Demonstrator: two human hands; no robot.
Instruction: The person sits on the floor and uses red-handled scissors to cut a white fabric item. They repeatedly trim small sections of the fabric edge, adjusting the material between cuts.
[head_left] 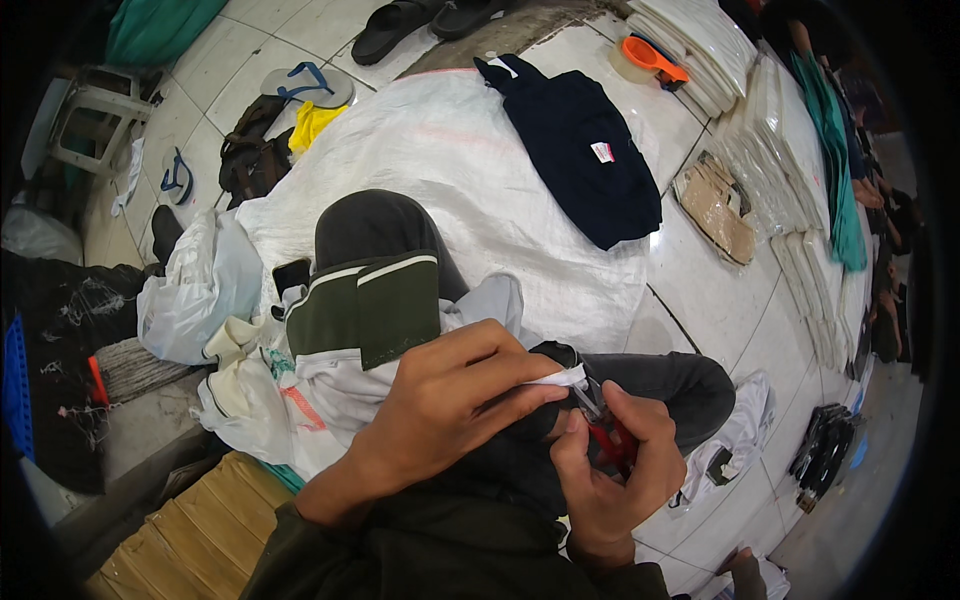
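Pinching white label strip (556,379) – left hand (450,400), red snips (610,437) – right hand (615,470).

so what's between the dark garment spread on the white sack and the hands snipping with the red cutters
In the head view, a bare stretch of white sack lies between the dark garment and the hands; the raised knee in dark trousers stands off to the left of that line.

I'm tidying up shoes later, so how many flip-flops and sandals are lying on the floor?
4: two black sandals at the top edge, a grey flip-flop by the white sack, another further left. Others may be hidden.
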